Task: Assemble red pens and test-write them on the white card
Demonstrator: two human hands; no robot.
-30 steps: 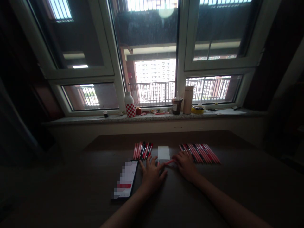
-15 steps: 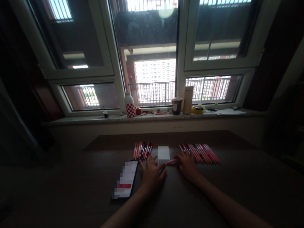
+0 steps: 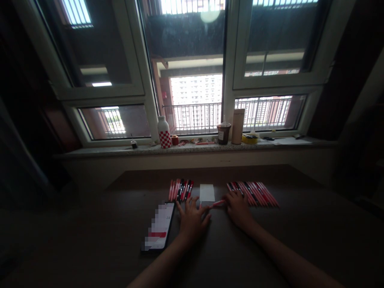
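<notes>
Head view, looking down at a dark table (image 3: 303, 224): a slim pink pen (image 3: 218, 204) lies slanted between two bare hands, just nearer than a white paper square (image 3: 207, 193). Its left end meets the fingertips of the left hand (image 3: 192, 220); its right end reaches the bent fingers of the right hand (image 3: 238, 208). Whether either grips it cannot be told. Light, steady contact at both ends would probably control it best.
</notes>
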